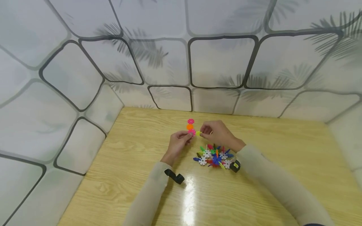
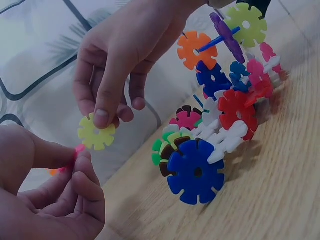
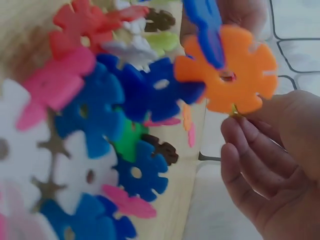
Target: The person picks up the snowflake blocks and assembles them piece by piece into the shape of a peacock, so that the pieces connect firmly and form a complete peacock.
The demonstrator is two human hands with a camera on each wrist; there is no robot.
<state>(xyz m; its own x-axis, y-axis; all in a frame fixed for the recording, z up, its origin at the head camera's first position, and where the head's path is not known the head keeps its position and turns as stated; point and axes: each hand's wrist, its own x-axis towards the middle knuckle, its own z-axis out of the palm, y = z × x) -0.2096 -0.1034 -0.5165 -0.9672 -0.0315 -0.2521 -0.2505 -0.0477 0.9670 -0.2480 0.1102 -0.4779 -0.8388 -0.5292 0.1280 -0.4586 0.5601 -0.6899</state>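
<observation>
My left hand [image 1: 176, 146] pinches a pink notched plastic disc [image 1: 193, 131] between thumb and fingers. An orange disc [image 1: 190, 126] and another pink disc [image 1: 190, 121] stretch away from it in a short chain. From the right, my right hand [image 1: 219, 131] holds a yellow notched disc [image 2: 92, 136] by its edge, thumb on its face. The yellow disc's near edge is right at the pink piece in the left fingers. In the right wrist view, a large orange disc [image 3: 250, 65] from the pile overlaps that fingertip grip and mostly hides the yellow disc.
Just below the right hand stands a pile of interlocked notched discs [image 1: 216, 159] in many colours, including a blue disc [image 2: 196, 175] at its near end. The wooden table [image 1: 127, 185] meets a wall with a stone pattern [image 1: 222, 62] behind and at the left.
</observation>
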